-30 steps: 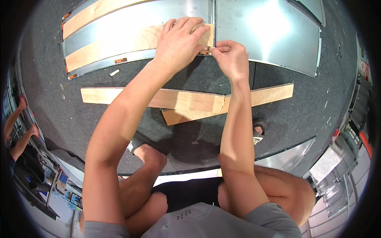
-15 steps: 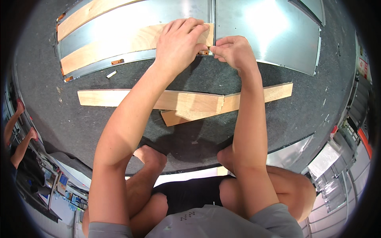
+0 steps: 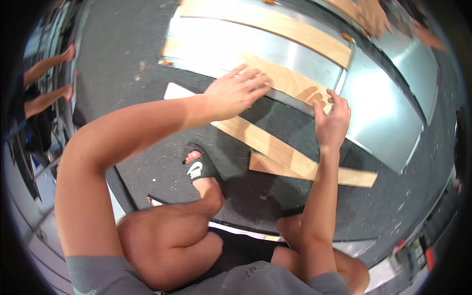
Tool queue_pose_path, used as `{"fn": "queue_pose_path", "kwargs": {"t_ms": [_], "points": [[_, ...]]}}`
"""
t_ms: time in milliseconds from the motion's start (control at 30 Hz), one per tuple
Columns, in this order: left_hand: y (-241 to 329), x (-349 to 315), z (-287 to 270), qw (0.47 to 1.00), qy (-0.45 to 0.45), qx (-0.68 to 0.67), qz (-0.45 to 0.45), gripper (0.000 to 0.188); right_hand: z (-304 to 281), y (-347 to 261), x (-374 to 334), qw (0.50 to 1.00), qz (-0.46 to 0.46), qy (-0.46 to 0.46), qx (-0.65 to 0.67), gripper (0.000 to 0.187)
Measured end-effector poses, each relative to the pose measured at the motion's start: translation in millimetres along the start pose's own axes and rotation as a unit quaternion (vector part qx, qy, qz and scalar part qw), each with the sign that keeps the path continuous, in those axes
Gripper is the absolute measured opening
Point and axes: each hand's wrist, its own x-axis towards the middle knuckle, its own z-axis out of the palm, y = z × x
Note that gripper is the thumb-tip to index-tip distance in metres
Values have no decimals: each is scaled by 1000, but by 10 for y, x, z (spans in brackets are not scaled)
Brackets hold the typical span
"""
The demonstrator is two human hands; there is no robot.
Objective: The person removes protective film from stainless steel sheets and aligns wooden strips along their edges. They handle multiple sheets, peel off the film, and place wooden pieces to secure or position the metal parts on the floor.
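Observation:
My left hand (image 3: 239, 92) hovers at the near edge of a shiny metal panel (image 3: 223, 39), its fingers spread and holding nothing. Under its fingertips runs the near wooden strip (image 3: 285, 78), which lies flat along the panel. At that strip's right end is my right hand (image 3: 333, 120), thumb and fingers apart, with nothing visible between them. Whether its fingertips touch the strip, I cannot tell. A second wooden strip (image 3: 275, 29) lies along the panel's far side. Closer to me, two loose boards, an upper one (image 3: 270, 141) and a lower one (image 3: 358, 178), overlap on the dark mat.
To the right, a bare metal panel (image 3: 381, 115) adjoins the one with strips. Another person's hand (image 3: 373, 17) rests near a wooden strip at the upper right. Someone's legs (image 3: 49, 69) show at the far left. My sandalled foot (image 3: 199, 164) stands on the dark mat (image 3: 142, 142).
My view has turned, so the panels now slant down to the right. Both hands have come off the strip's right end and moved apart, the left one leftward. My left foot has shifted.

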Motion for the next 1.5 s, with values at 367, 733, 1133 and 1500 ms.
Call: {"fn": "queue_pose_path", "kwargs": {"t_ms": [367, 733, 1133, 1500], "points": [[-959, -556, 360, 958, 113, -78, -251, 72, 327, -259, 261, 971, -160, -131, -120, 82], [-1057, -427, 331, 955, 97, -82, -267, 69, 275, -451, 310, 962, -149, -149, -174, 75], [-1030, -455, 307, 956, 101, -64, -267, 69, 311, -404, 291, 968, -167, -118, -144, 72], [-1054, -426, 204, 960, 98, -82, -249, 71, 328, -380, 283, 974, -160, -124, -103, 69]]}}
